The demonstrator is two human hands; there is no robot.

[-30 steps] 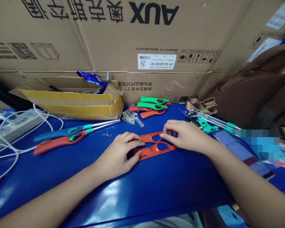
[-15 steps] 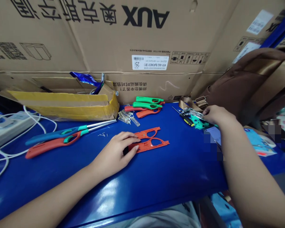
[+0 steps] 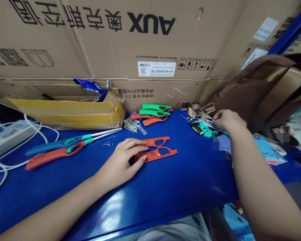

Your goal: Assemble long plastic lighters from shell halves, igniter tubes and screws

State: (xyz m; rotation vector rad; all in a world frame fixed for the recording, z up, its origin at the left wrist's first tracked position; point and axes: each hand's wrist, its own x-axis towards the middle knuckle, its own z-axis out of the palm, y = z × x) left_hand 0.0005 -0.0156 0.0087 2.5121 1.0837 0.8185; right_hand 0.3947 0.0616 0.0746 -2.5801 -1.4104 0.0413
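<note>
Two orange plastic handle shells (image 3: 157,148) lie side by side on the blue table (image 3: 165,187). My left hand (image 3: 122,160) rests on their left ends, fingers spread and pressing down. My right hand (image 3: 227,121) is off to the right over a pile of metal rods with teal parts (image 3: 207,129), fingertips curled onto the pile; what they grip is hidden.
Two long-nosed lighters, blue and orange (image 3: 65,147), lie at left. Green and red shells (image 3: 154,113) and clear small parts (image 3: 134,124) sit at the back. An open yellow-taped carton (image 3: 65,110), a power strip with white cables (image 3: 5,134), a brown bag (image 3: 266,87) and big cardboard boxes (image 3: 140,50) surround the table.
My right hand left the orange shells and reached right to the pile of rods. The left hand stayed on the shells. The camera turned slightly right.
</note>
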